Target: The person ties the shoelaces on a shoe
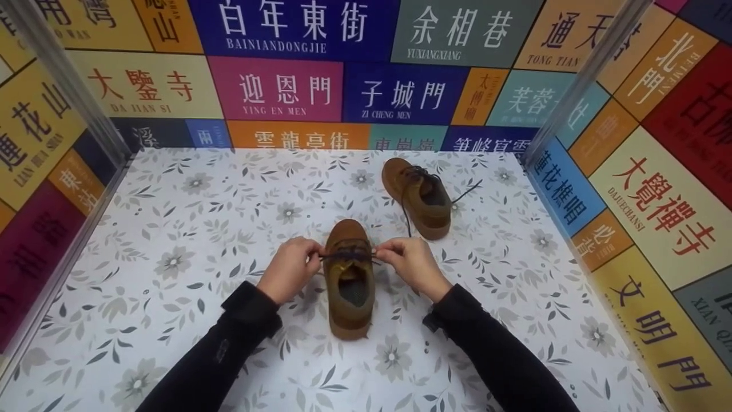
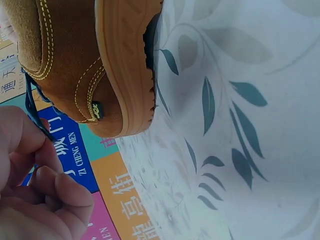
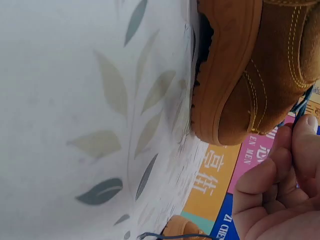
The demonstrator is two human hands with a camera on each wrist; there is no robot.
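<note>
A brown shoe (image 1: 350,320) with yellow stitching stands upright in the middle of the table, toe pointing away. Its dark shoelace (image 1: 350,253) runs across the top of the tongue. On the left side my left hand (image 1: 291,269) pinches one part of the lace between thumb and fingers. Across from it, my right hand (image 1: 414,266) pinches the lace on the right side. The left wrist view shows the dark lace (image 2: 31,107) running into the left fingers. In the right wrist view, the lace (image 3: 300,107) meets the right thumb and forefinger.
A second brown shoe (image 1: 432,214) stands behind and to the right, its loose lace trailing on both sides. The tabletop (image 1: 229,194) has a grey leaf and flower pattern. Panels with printed signs (image 1: 274,86) rise at the back and both sides.
</note>
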